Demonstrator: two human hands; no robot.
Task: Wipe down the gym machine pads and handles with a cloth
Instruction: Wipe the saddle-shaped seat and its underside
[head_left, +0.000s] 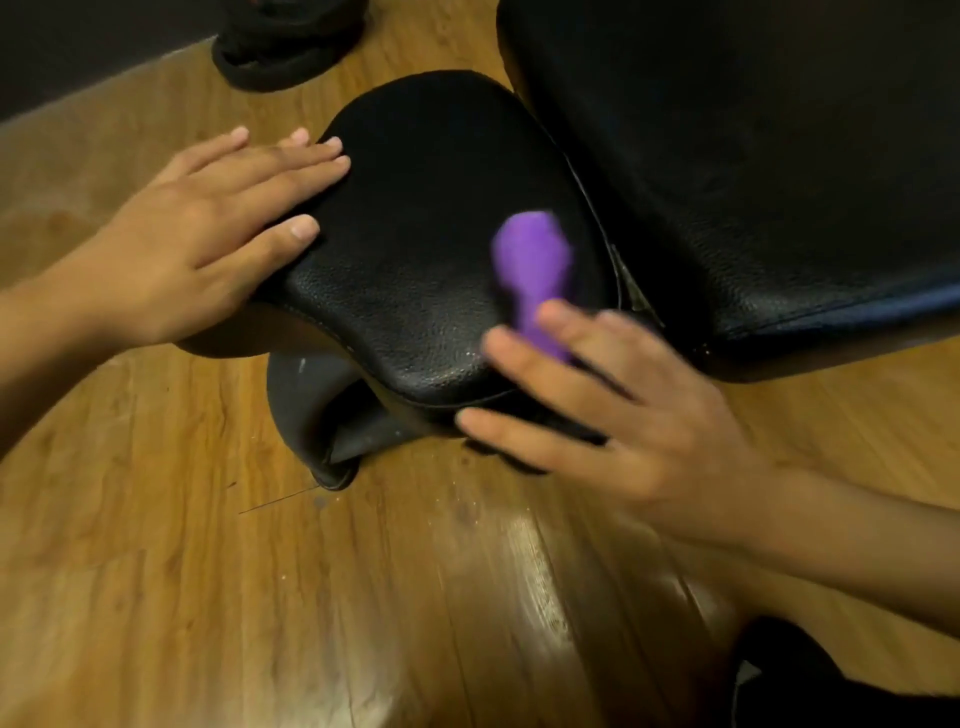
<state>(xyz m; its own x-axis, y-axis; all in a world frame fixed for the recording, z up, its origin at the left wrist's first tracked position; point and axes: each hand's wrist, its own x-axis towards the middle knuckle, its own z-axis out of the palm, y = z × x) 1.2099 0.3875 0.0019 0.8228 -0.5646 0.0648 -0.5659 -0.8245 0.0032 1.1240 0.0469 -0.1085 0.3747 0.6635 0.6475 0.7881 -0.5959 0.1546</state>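
Nearest, the right hand (649, 431) lay with fingers straight and spread over the near corner of the small black grained-vinyl seat pad (426, 218), pressing down a bunched purple cloth (532, 260) whose blurred end poked out past the fingertips. Across the pad the left hand (208, 228) rested flat and open on the left edge, gripping nothing, a sound brace. The wipe would likely go best in overlapping strokes to the seams, then on to the large black pad (753, 156) beyond
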